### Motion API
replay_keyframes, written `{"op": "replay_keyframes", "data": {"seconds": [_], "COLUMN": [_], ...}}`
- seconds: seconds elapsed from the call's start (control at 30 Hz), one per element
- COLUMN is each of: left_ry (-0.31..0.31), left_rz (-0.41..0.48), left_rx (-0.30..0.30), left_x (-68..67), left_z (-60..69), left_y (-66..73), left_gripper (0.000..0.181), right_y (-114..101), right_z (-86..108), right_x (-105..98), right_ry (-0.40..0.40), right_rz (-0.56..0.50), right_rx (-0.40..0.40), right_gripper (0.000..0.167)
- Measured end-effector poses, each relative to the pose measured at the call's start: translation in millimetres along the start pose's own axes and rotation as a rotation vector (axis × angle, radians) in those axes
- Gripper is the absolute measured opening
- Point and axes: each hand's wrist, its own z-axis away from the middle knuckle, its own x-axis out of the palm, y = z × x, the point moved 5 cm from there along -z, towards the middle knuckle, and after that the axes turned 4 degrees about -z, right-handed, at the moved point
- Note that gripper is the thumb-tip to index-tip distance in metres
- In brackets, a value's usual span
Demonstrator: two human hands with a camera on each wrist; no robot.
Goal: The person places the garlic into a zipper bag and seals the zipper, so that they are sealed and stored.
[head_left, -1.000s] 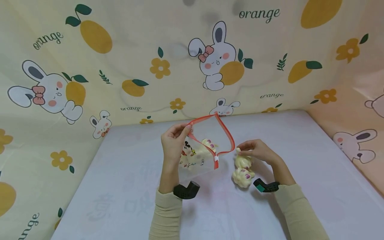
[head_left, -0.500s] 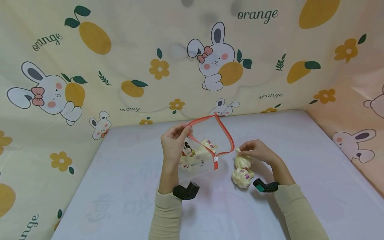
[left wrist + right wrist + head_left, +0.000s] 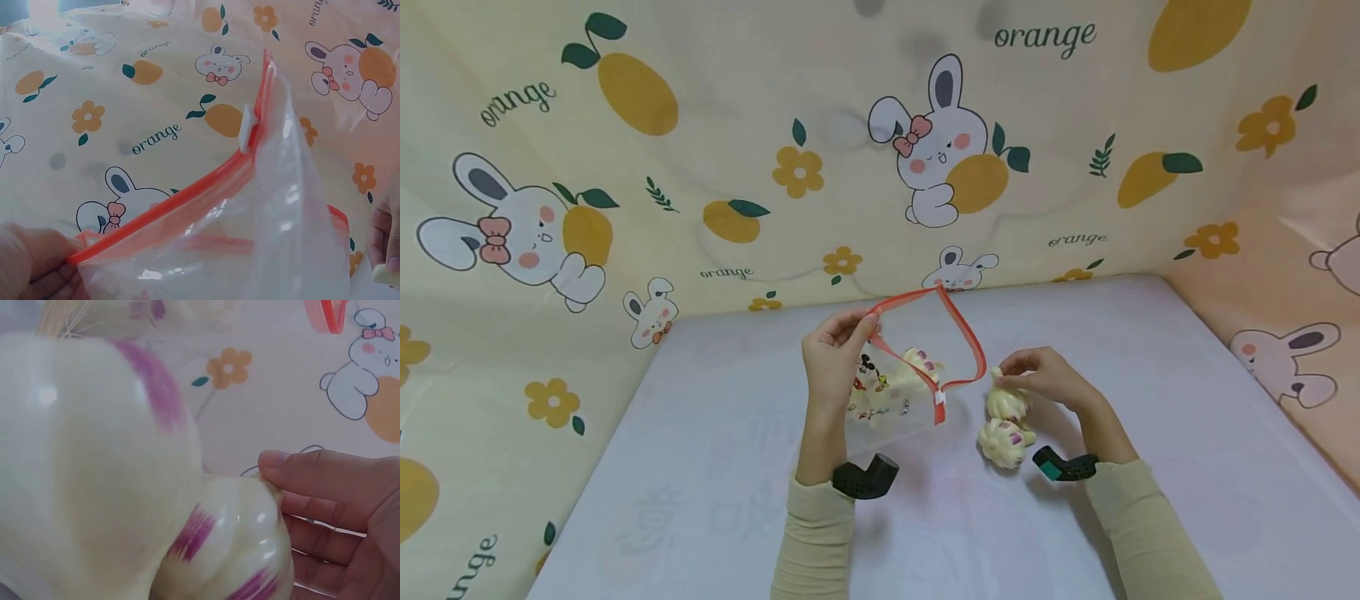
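My left hand (image 3: pixel 835 358) pinches the red zip edge of a clear plastic pouch (image 3: pixel 891 408) between thumb and fingers. The pouch mouth gapes toward the right, and cartoon figures are printed on its side. Inside it a pale garlic bulb (image 3: pixel 922 361) with purple streaks shows through. To the right of the pouch, my right hand (image 3: pixel 1037 372) grips the stem of another garlic bulb (image 3: pixel 1009 403). Just below that one is a further garlic bulb (image 3: pixel 1002 442), touching it. In the right wrist view this lower bulb (image 3: pixel 94 462) looms large, with roots at its top. Whether either bulb touches the table cannot be told.
A pale tabletop (image 3: pixel 700 467) spreads under both arms. A cream cloth (image 3: pixel 715 125) printed with rabbits and oranges rises behind and at both sides. A black wrist camera (image 3: pixel 867 477) is strapped to the left wrist and another wrist camera (image 3: pixel 1063 464) to the right.
Both hands keep nearly the same place and grip. The lower garlic bulb by my right hand has turned and shifted very slightly.
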Motion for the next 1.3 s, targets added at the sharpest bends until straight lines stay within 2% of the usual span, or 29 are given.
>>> {"op": "replay_keyframes", "data": {"seconds": [0.37,0.67,0.87,1.1,1.3], "left_ry": [-0.002,0.003,-0.015,-0.019,-0.015], "left_rz": [0.006,0.026,0.024,0.019,-0.008], "left_rx": [0.002,-0.002,-0.010,-0.009,-0.018], "left_x": [-0.6,-0.2,0.9,1.6,0.6], "left_z": [-0.9,-1.3,1.0,-0.1,-0.5], "left_y": [-0.1,-0.1,-2.7,-1.6,-1.6], "left_gripper": [0.019,0.019,0.018,0.018,0.018], "right_y": [-5,-7,-19,-42,-60], "right_z": [-0.7,2.8,9.6,16.8,22.0], "right_x": [-10,-20,-32,-42,-46], "right_ry": [0.095,0.141,0.206,0.306,0.360], "right_rz": [0.028,0.011,-0.019,-0.100,-0.120], "right_rx": [-0.046,-0.021,0.013,-0.058,-0.125], "right_gripper": [0.025,0.031,0.037,0.034,0.032]}}
